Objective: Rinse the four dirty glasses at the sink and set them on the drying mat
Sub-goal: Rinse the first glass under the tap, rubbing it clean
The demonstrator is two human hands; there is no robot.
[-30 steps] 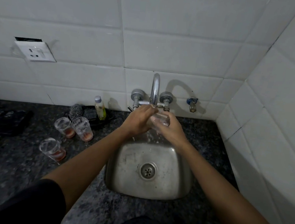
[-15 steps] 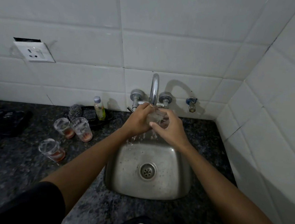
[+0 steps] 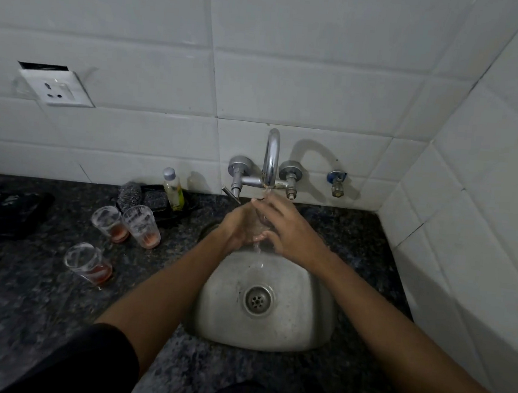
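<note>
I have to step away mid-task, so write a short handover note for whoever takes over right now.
Left hand and right hand both grip one glass under the running tap, over the sink; water spills into the basin.
Three dirty glasses stand on the counter to the left, reddish dregs inside.
Done: none on the drying mat yet.
Left: finish this rinse, rinse the other three, set all four on the mat.

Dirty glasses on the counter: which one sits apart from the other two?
The nearest glass, left of the sink, stands alone; the two behind it stand side by side by the scrubber.
</note>
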